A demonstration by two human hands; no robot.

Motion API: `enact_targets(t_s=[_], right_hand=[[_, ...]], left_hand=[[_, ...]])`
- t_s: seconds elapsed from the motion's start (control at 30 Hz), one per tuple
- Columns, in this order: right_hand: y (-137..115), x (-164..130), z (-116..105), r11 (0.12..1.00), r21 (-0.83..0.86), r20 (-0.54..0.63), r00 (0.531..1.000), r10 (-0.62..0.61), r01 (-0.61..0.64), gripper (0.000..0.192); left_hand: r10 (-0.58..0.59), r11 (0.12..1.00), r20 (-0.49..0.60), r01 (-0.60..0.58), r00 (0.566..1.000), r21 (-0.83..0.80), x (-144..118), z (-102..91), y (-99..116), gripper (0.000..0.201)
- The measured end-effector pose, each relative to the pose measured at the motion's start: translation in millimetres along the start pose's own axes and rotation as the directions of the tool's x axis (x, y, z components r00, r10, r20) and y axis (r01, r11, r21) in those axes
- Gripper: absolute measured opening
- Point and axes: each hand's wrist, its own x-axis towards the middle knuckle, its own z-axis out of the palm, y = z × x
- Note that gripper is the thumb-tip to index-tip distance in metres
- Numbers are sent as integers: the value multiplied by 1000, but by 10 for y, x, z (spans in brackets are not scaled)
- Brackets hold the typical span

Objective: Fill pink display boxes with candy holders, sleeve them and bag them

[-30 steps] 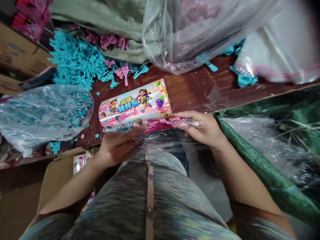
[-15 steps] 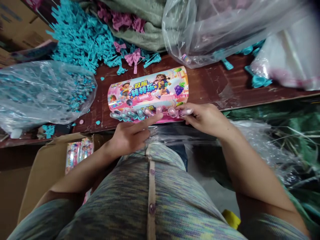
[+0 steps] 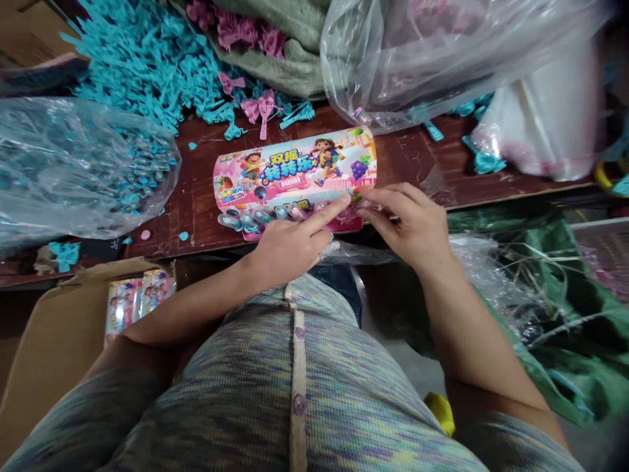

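A colourful printed display box [image 3: 295, 172] with a rounded top lies on the table in front of me. Along its near edge runs a row of small clear plastic toys [image 3: 260, 216], teal at the left and pink towards the right. My left hand [image 3: 295, 246] stretches its index finger over the pink end of the row, its tip against the box near the right; the other fingers are curled. My right hand [image 3: 407, 216] is closed in a pinch at the box's right end. What lies between its thumb and index finger is mostly hidden.
Teal plastic pieces [image 3: 142, 59] are heaped at the back left, beside a clear bag of teal parts [image 3: 83, 167]. Pink pieces [image 3: 246, 33] sit in a grey-green sack. A large clear bag [image 3: 417, 59] stands behind. Below left is an open carton [image 3: 54, 321] with printed packs.
My left index finger has moved right and up along the row to the box's right part. My right hand has risen slightly and shifted right, still pinching. The view has shifted slightly.
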Motion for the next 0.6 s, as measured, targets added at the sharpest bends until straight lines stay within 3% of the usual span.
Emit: enact_targets(t_s=[0.13,0.23,0.3,0.33,0.4,0.43,0.47,0.53,0.6], right_hand=[[-42,22,-86,999,-43,-28,999,-16,14,34],[-258,17,-290,989,90,-64,992,-110,115,51],[-421,0,-383,946,220,78,962,-261,239,61],[-475,-15,-402,923,259,183,924,-337,285,60],[-491,-60,-407,913,252,369,840,-398,322,41],[-453,-89,-410,922,227,414,826,-383,313,29],[-393,-123,-426,932,217,434,826,-358,290,21],[-250,-200,-520,929,285,437,831,-344,234,18],[-142,-286,-691,924,350,364,887,-283,151,15]], left_hand=[[-36,992,-47,30,998,-123,-71,-10,-30,19],[-47,959,-172,-4,984,-285,-151,-113,-2,18],[-83,903,-213,-17,973,-428,-220,-191,2,19],[-110,864,-203,-8,973,-504,-268,-225,-23,20],[-179,767,-132,54,975,-639,-416,-288,-153,24],[-227,712,-80,109,970,-693,-522,-321,-258,24],[-288,654,-10,189,958,-732,-648,-360,-385,23],[-431,543,146,385,891,-746,-942,-463,-662,22],[-533,480,221,507,817,-716,-1232,-591,-907,29]])
